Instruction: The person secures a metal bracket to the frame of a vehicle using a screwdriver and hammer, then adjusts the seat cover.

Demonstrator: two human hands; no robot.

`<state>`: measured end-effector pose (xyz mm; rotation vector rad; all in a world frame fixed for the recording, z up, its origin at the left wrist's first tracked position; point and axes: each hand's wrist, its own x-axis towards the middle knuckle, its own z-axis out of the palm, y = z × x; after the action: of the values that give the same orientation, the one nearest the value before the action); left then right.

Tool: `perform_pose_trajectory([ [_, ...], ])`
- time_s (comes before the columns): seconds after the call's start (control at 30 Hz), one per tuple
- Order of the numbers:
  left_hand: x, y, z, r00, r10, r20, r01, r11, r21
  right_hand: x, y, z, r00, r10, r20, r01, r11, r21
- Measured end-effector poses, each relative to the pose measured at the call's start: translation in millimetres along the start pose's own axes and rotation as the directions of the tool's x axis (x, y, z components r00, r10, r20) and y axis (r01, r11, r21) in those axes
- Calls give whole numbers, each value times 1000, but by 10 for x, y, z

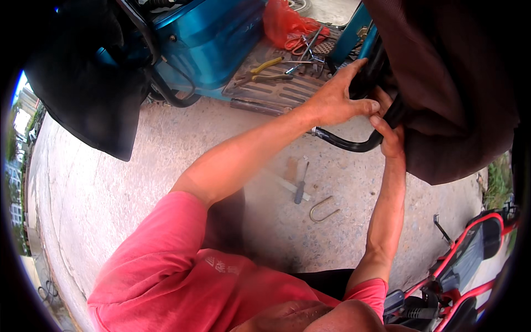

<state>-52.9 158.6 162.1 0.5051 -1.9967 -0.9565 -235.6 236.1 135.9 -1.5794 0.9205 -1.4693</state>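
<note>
My left hand reaches to a black tubular frame at the upper right, beside a teal metal bar; its thumb lies near my right thumb. My right hand is closed on the black tube just below, its fingers partly hidden behind it. Dark maroon fabric hangs over and right of the tube. A screwdriver and a metal U-bolt lie on the ground below.
A teal vehicle body has a slatted footboard carrying pliers, metal tools and a red plastic bag. Black fabric hangs at upper left. A red-framed vehicle stands at lower right on the concrete.
</note>
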Motion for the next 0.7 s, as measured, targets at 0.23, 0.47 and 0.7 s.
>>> perform_pose_trajectory([
  [0.23,221,-207,-286,940,-209,271,334,729,-597,35,59,-48,999,35,-8,-35,999,0],
  [0.47,373,-552,-237,924,-249,291,359,829,-429,30,33,-37,997,71,-39,-70,997,29],
  [0.7,320,-618,-100,996,-55,68,74,944,-320,26,110,-74,997,68,-46,-67,998,14],
])
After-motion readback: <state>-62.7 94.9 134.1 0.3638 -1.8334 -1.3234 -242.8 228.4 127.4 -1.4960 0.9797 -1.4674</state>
